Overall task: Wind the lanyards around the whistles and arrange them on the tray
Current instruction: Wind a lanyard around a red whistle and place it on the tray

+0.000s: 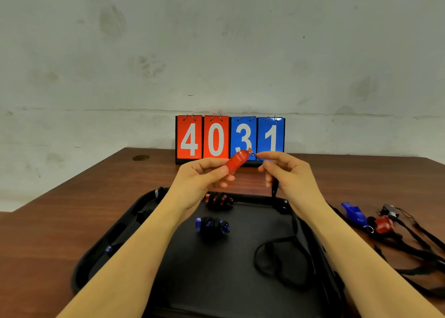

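Flip scoreboard [230, 139] at table back: red cards "4", "0"; blue cards "3", "1".

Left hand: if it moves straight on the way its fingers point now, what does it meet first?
Probably the right hand: the left hand holds the red whistle, aimed up-right at its fingertips; depth unclear.

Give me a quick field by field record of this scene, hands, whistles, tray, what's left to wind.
left hand: grips translucent red plastic whistle
right hand: pinches that whistle's black lanyard near the ring
black plastic tray: holds wound red whistle and wound blue whistle
lanyard slack: loops onto tray
unwound, on brown wooden table right of tray: blue whistle, red whistle, grey whistle
flip scoreboard: reads 4031
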